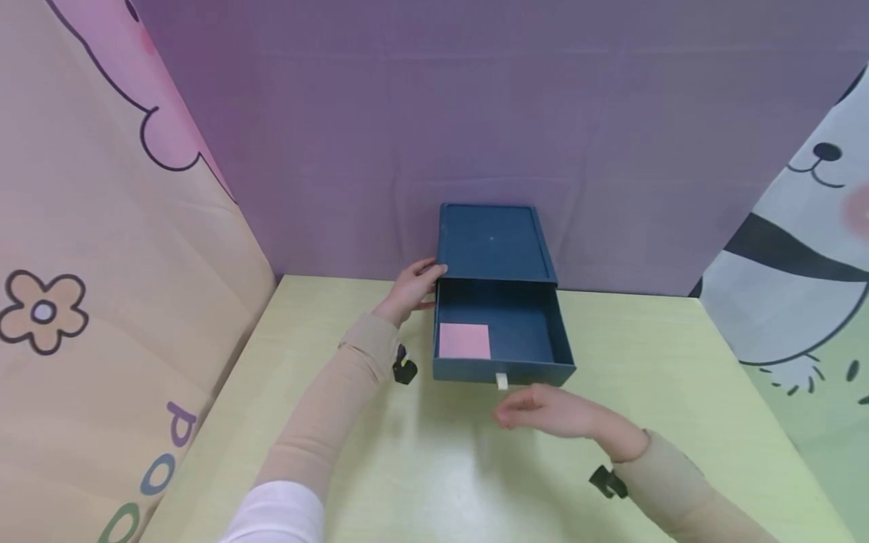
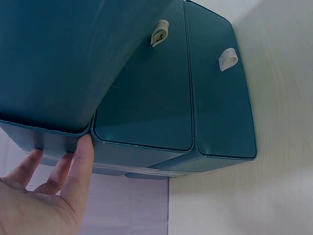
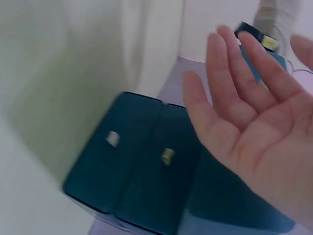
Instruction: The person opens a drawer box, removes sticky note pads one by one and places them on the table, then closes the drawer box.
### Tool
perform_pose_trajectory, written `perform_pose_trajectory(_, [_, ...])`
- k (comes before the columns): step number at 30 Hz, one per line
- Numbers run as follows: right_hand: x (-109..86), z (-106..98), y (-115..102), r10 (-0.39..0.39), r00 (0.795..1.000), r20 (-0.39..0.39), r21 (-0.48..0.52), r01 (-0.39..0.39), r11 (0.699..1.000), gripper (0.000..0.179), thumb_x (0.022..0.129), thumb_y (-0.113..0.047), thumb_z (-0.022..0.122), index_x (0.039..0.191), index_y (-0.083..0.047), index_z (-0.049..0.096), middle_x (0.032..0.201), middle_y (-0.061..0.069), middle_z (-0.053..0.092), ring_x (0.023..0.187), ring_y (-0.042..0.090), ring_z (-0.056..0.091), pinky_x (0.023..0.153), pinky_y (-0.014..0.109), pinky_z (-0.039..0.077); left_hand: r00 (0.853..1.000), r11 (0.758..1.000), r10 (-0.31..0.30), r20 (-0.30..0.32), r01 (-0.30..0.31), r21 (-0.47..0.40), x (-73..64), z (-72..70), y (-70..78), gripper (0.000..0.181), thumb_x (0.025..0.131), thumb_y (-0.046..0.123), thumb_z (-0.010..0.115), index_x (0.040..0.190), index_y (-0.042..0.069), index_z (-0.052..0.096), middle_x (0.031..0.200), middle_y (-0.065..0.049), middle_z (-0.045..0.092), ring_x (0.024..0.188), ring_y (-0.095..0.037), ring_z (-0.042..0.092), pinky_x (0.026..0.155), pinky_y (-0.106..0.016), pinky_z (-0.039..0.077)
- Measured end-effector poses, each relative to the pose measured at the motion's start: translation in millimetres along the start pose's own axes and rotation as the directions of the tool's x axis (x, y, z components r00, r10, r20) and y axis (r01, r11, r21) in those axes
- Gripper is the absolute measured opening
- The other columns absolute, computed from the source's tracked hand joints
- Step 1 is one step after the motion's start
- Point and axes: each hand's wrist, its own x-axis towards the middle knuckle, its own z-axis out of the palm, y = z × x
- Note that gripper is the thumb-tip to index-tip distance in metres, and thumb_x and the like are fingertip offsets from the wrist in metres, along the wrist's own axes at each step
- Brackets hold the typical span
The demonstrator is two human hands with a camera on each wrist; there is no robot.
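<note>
A dark blue drawer box (image 1: pixel 494 243) stands against the back wall, its top drawer (image 1: pixel 526 335) pulled out toward me. Inside the drawer's front left corner lies a square pink paper (image 1: pixel 465 342). My left hand (image 1: pixel 410 289) steadies the box at its left side; in the left wrist view its extended fingertips touch the side wall. Just in front of the drawer's pale pull tab (image 1: pixel 502 381), my right hand (image 1: pixel 551 411) hovers with nothing held, fingers fairly straight in the right wrist view. Below, two closed drawers, a middle one (image 2: pixel 146 107) and a bottom one (image 2: pixel 222 107), carry similar loops.
The box sits at the rear of a pale yellow table (image 1: pixel 434 475). Behind it hangs a purple cloth (image 1: pixel 489 113). Printed cloths border both sides, with a flower (image 1: pixel 44 311) at left and a panda (image 1: pixel 808 256) at right.
</note>
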Motion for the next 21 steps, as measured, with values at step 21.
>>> perform_pose_trajectory(21, [-7.9,-38,-40,-0.105,0.994,-0.041,-0.063,0.102,0.993,0.038,0.100,-0.027,0.048,0.123,0.001,0.060,0.116,0.010,0.066,0.106,0.024,0.062,0.089,0.029,0.050,1.000,1.000,-0.002,0.000,0.002,-0.010,-3.0,0.4,1.2,0.059,0.094,0.036,0.055,0.146,0.015,0.036,0.147,-0.010,0.040,0.129,-0.034,0.045,0.096,-0.048,0.048])
